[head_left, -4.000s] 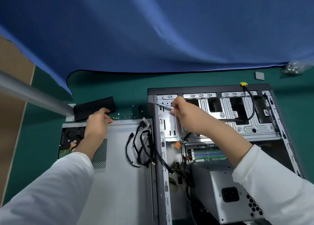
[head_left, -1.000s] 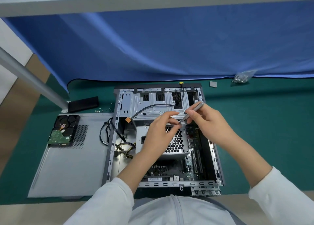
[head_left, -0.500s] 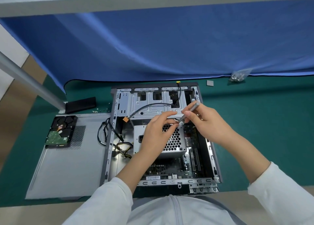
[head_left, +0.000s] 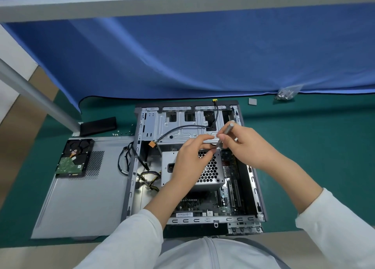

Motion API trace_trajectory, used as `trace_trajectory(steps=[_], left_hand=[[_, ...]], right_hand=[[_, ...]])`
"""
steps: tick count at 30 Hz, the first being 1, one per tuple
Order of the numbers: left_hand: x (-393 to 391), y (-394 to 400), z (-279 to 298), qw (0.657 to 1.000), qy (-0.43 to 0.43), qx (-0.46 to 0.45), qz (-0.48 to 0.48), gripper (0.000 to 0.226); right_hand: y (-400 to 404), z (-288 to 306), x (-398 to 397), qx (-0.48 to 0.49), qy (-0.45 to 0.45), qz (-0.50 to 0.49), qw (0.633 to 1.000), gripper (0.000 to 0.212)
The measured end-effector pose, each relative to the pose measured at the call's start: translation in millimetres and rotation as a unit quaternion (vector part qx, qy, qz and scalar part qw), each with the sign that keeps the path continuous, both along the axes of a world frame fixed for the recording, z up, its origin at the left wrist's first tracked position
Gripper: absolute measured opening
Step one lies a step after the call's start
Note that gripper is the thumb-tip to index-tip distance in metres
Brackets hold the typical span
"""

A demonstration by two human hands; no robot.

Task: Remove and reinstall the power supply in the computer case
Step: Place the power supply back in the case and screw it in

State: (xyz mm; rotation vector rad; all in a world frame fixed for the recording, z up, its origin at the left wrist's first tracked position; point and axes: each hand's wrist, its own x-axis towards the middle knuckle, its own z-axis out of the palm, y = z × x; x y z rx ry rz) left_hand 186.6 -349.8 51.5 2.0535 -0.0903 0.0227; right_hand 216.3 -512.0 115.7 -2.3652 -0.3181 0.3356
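**PSU loose in case, screws pending**

PSU (head_left: 211,174), a grey sheet-metal box with honeycomb grille, sits tilted inside the open steel case (head_left: 142,146), apparently unfastened. Right hand (head_left: 246,146) grips a slim grey screwdriver (head_left: 226,133); left hand (head_left: 190,160) pinches at its tip, likely a screw, too small to tell. Side panel (head_left: 81,197) and hard drive (head_left: 74,157) lie on the green counter (head_left: 314,157). Refitting remains.

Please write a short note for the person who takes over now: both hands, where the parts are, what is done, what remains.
Right hand holds the screwdriver. Left hand pinches at its tip, probably a screw, too small to tell. Power supply lies loose inside the open case. Side panel with hard drive lies left. Loose screws on the mat. Left: seat, screw and cable the supply.
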Motion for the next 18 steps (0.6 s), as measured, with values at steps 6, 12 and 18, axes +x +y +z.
trace_trajectory(steps=[6, 12, 18], left_hand=[[3, 0, -3, 1.0, 0.005, 0.008, -0.008, 0.037], [4, 0, -5, 1.0, 0.012, 0.019, -0.01, 0.035], [4, -1, -5, 1.0, 0.016, 0.02, -0.006, 0.03]], right_hand=[[3, 2, 6, -0.041, -0.004, 0.022, 0.999, 0.014], [8, 6, 5, -0.085, -0.014, 0.067, 0.994, 0.013], [13, 17, 4, -0.155, -0.037, 0.103, 0.982, 0.012]])
